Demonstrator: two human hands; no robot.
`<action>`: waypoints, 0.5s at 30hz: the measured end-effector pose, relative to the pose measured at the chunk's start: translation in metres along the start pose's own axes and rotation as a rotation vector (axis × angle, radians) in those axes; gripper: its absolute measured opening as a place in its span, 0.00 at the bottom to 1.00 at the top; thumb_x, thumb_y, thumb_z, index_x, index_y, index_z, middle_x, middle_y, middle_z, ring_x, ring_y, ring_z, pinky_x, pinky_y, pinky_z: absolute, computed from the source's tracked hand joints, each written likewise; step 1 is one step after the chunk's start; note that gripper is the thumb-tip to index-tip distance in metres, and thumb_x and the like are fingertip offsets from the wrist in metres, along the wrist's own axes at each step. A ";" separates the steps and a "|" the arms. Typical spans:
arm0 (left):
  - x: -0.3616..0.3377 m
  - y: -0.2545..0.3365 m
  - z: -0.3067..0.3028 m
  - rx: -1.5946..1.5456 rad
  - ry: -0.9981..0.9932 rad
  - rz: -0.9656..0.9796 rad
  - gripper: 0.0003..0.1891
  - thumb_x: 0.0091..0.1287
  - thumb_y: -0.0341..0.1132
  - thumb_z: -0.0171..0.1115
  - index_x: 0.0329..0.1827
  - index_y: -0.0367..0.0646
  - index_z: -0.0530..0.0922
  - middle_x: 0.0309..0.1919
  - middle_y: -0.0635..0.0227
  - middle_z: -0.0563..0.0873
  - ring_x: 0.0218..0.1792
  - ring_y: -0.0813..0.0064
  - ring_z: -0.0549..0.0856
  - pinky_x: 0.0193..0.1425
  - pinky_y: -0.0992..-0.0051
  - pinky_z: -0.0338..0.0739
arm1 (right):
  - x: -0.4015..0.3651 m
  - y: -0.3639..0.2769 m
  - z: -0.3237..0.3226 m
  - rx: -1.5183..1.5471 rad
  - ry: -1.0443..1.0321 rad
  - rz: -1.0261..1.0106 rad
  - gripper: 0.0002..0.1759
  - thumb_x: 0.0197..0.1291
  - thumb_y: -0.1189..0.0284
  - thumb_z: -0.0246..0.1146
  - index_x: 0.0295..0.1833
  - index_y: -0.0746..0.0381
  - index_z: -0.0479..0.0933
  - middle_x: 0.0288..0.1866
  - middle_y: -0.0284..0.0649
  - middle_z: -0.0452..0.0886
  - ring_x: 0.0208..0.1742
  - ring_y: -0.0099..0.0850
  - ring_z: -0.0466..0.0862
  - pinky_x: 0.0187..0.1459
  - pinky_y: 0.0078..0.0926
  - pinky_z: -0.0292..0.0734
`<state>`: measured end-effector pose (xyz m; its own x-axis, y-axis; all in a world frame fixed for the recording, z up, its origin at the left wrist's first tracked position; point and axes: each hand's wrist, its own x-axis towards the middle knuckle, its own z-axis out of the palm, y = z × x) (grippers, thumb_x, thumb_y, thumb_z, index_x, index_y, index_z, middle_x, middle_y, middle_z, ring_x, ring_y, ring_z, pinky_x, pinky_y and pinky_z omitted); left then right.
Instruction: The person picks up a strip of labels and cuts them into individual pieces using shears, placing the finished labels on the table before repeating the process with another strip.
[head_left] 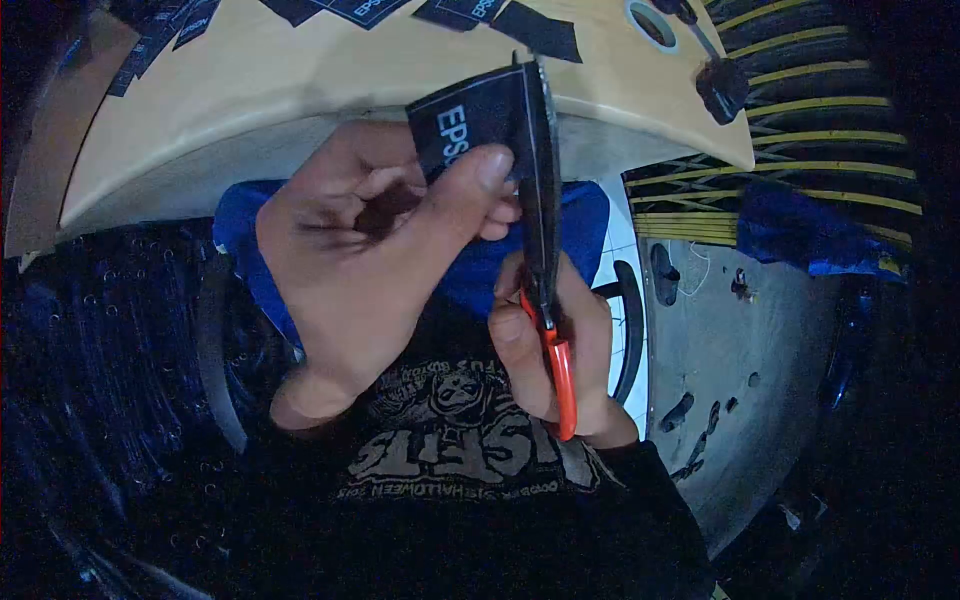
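My left hand (370, 250) pinches a black piece of printed material (470, 112) between thumb and fingers. White "EPS" lettering and a thin pale border line show on it. My right hand (555, 340) is wrapped around the red handles of a pair of scissors (563, 390), whose blades point up and away from me. Along the right edge of the black piece run the blades, with a narrow dark strip beside them. Both hands are raised in front of my chest, short of the table edge.
Several more black printed pieces (540, 32) lie along the far side of the pale wooden table (300, 75). A round hole (652, 25) and a dark object (722, 88) are at its right end. Yellow slatted bars (820, 105) stand to the right.
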<state>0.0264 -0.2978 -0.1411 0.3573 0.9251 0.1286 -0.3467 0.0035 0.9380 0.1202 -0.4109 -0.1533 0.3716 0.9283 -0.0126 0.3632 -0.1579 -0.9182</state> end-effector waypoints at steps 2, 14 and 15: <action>0.001 0.000 0.000 -0.012 0.006 -0.012 0.06 0.61 0.25 0.62 0.39 0.31 0.77 0.28 0.58 0.84 0.24 0.73 0.83 0.30 0.78 0.80 | 0.001 0.001 0.002 -0.023 0.018 -0.030 0.18 0.53 0.64 0.69 0.42 0.62 0.71 0.19 0.38 0.73 0.19 0.32 0.77 0.24 0.26 0.71; 0.002 -0.003 -0.006 -0.026 0.005 0.005 0.08 0.62 0.27 0.62 0.41 0.32 0.77 0.27 0.59 0.84 0.22 0.74 0.82 0.27 0.77 0.78 | -0.001 -0.002 0.004 -0.102 0.005 0.029 0.21 0.51 0.62 0.71 0.41 0.63 0.71 0.20 0.42 0.74 0.19 0.42 0.78 0.23 0.29 0.72; 0.002 -0.003 -0.005 -0.032 0.008 0.009 0.09 0.62 0.28 0.62 0.41 0.32 0.77 0.27 0.59 0.84 0.22 0.74 0.82 0.26 0.78 0.77 | 0.000 -0.002 0.002 -0.134 -0.011 0.050 0.22 0.50 0.62 0.72 0.41 0.63 0.71 0.20 0.42 0.74 0.20 0.42 0.78 0.23 0.29 0.72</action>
<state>0.0237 -0.2936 -0.1458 0.3471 0.9283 0.1338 -0.3772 0.0075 0.9261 0.1171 -0.4099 -0.1520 0.3832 0.9216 -0.0618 0.4555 -0.2467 -0.8553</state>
